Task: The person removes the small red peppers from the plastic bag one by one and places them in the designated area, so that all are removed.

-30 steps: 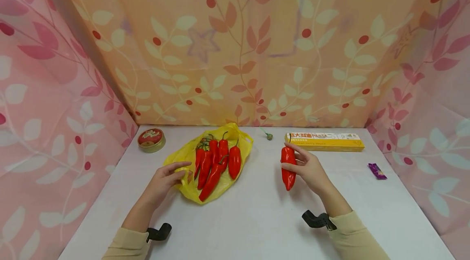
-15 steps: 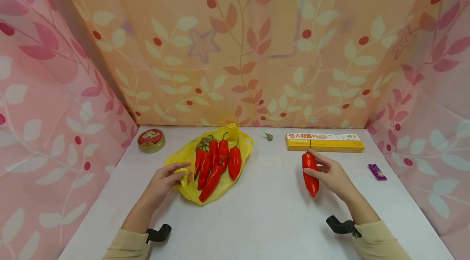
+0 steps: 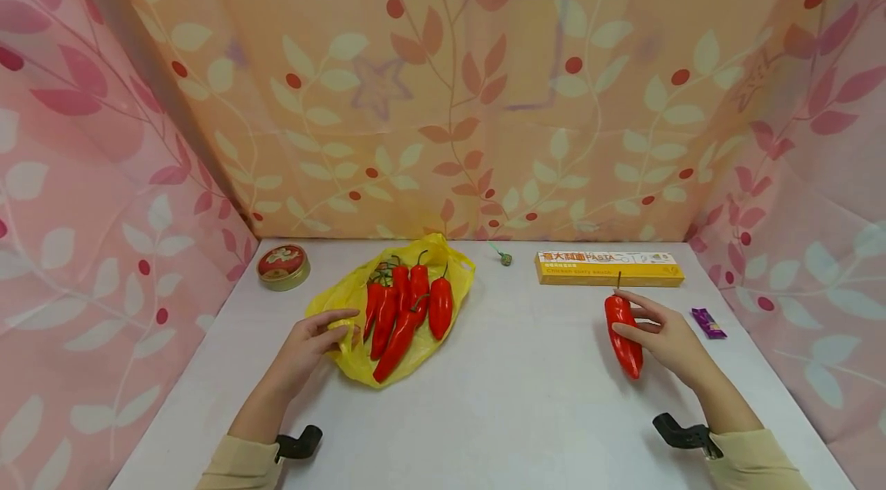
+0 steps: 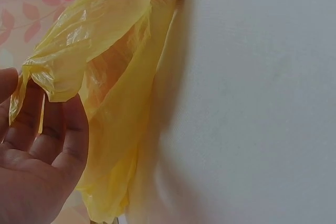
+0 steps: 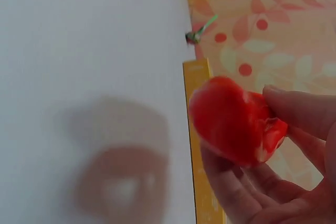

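My right hand (image 3: 661, 336) holds a red pepper (image 3: 624, 334) just above the white table (image 3: 512, 398), in front of the yellow pasta box (image 3: 609, 269). The right wrist view shows the red pepper (image 5: 233, 121) from its tip, pinched between my fingers (image 5: 299, 111), with its shadow on the table below. Several red peppers (image 3: 404, 309) lie on a yellow plastic bag (image 3: 346, 294) at left centre. My left hand (image 3: 314, 340) grips the bag's near edge. From the left wrist, the yellow plastic bag (image 4: 115, 66) drapes over my fingers (image 4: 58, 140).
A round tin (image 3: 282, 265) with a red lid sits at the back left. A small green stem piece (image 3: 506, 258) lies near the back wall. A purple wrapper (image 3: 709, 322) lies at the right edge. Patterned cloth walls enclose three sides.
My right hand has carried the red pepper to the right and slightly down, from table centre to in front of the pasta box's right part. The left hand has stayed on the bag.
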Available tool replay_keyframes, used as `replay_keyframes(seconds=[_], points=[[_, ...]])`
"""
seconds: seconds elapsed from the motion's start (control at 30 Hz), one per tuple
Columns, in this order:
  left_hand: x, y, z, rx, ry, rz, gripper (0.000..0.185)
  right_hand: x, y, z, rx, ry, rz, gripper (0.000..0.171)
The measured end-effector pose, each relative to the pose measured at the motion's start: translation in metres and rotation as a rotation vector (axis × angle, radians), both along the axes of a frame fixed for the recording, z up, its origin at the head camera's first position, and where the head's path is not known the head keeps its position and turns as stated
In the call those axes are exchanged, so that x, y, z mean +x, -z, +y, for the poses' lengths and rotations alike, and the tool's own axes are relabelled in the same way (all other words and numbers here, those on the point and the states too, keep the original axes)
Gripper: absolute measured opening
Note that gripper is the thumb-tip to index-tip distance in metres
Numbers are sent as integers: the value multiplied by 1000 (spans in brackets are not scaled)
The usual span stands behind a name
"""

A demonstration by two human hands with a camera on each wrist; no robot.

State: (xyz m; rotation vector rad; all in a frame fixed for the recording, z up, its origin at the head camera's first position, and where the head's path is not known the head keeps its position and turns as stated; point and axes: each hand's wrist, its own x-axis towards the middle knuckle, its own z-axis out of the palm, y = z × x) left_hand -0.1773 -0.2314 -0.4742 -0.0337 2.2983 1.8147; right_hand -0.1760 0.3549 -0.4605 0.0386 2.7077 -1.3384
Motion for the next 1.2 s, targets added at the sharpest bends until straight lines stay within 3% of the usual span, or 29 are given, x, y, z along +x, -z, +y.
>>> replay_keyframes(seconds=[0.47, 0.77, 1.2], points=[[1, -2, 0, -27, 6, 10, 39, 3, 13, 44, 116, 17, -41, 82], [-1, 1, 1, -14, -4, 3, 35, 5, 15, 58, 174, -4, -30, 76], [0, -4, 4, -23, 11, 9, 37, 4, 30, 71, 250, -4, 4, 71]])
